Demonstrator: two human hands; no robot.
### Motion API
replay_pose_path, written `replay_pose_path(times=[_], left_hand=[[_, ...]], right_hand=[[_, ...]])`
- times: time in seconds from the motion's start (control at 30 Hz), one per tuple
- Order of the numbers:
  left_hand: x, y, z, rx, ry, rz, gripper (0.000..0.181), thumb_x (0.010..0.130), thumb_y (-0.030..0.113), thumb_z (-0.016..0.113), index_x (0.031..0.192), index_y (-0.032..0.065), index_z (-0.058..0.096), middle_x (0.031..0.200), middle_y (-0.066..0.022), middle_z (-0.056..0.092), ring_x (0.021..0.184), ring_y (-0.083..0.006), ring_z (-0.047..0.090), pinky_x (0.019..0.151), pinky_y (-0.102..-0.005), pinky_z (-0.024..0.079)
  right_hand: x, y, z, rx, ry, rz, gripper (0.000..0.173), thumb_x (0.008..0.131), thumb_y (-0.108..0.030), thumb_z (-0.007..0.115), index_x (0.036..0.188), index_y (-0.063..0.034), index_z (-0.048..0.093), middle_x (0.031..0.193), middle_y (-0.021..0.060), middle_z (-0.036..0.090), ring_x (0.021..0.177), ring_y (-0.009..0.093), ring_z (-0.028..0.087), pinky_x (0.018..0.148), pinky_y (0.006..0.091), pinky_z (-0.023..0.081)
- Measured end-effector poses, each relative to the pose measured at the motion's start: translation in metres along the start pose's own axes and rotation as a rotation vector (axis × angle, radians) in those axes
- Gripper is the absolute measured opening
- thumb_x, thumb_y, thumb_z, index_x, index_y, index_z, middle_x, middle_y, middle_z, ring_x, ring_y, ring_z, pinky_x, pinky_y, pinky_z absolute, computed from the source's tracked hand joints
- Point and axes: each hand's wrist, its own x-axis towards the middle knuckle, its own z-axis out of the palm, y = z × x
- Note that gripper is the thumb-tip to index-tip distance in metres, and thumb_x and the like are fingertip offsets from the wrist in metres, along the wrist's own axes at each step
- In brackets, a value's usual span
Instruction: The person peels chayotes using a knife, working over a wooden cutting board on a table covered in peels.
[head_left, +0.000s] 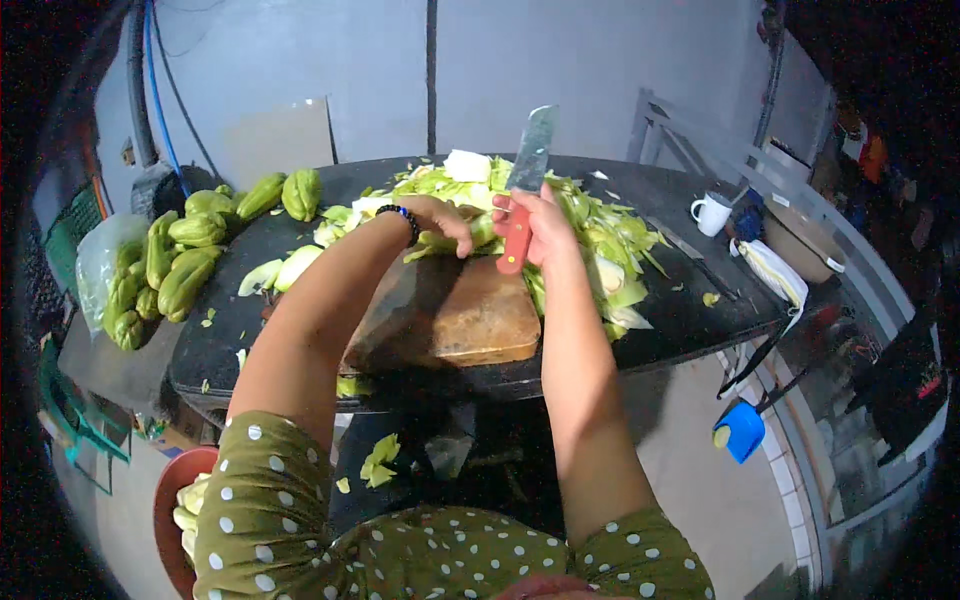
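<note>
My right hand (541, 225) grips the red handle of a wide-bladed kitchen knife (534, 150), its blade pointing up and away from me. My left hand (439, 219), with a dark bead bracelet (403, 217) at the wrist, reaches over the far edge of a wooden cutting board (487, 315). Its fingers bend down among green peelings, and whether they hold a piece is hidden. A broad heap of pale green peelings (600, 240) spreads behind the board and to its right. Peeled pale vegetable pieces (298, 267) lie left of the board, partly behind my left forearm.
Whole green chayotes (196, 229) are piled at the left beside a clear plastic bag (105, 255). A second knife (686, 247), a white mug (712, 213) and a striped pouch (772, 274) lie right. Below left, a red basin (176, 480) holds peeled pieces. A blue dustpan (742, 431) hangs low right.
</note>
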Motion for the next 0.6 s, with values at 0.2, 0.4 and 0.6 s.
replay_pose_path(times=[0.2,0.4,0.6], left_hand=[[-0.023,-0.019,0.024,0.201,0.409,0.112,0.085,0.046,0.035,0.075,0.105,-0.0139,0.039,0.096,-0.0274,0.055,0.088,-0.0355,0.055,0.077,-0.0379,0.045],[-0.073,-0.014,0.040,-0.188,0.786,0.113,0.077,0.048,0.028,0.076,0.105,-0.0127,0.043,0.089,-0.0220,0.059,0.085,-0.0315,0.059,0.077,-0.0340,0.046],[-0.103,-0.019,0.038,-0.443,1.144,0.120,0.074,0.049,0.029,0.074,0.108,-0.0075,0.049,0.097,-0.0207,0.059,0.089,-0.0266,0.058,0.079,-0.0338,0.045]], right_hand=[[-0.007,0.001,0.013,-0.186,-0.016,-0.078,0.020,0.085,-0.021,0.055,0.095,-0.0118,0.040,0.068,0.0036,0.050,0.048,0.011,0.046,0.043,0.0265,0.042],[-0.010,0.011,0.035,-0.894,0.308,-0.612,0.038,0.082,-0.037,0.057,0.090,-0.0005,0.055,0.066,0.0095,0.057,0.057,0.017,0.056,0.054,0.0303,0.044],[-0.010,0.034,0.037,-0.967,-0.075,-0.582,0.038,0.078,-0.028,0.065,0.095,-0.0048,0.040,0.066,0.0019,0.052,0.057,0.010,0.049,0.053,0.0264,0.041]])
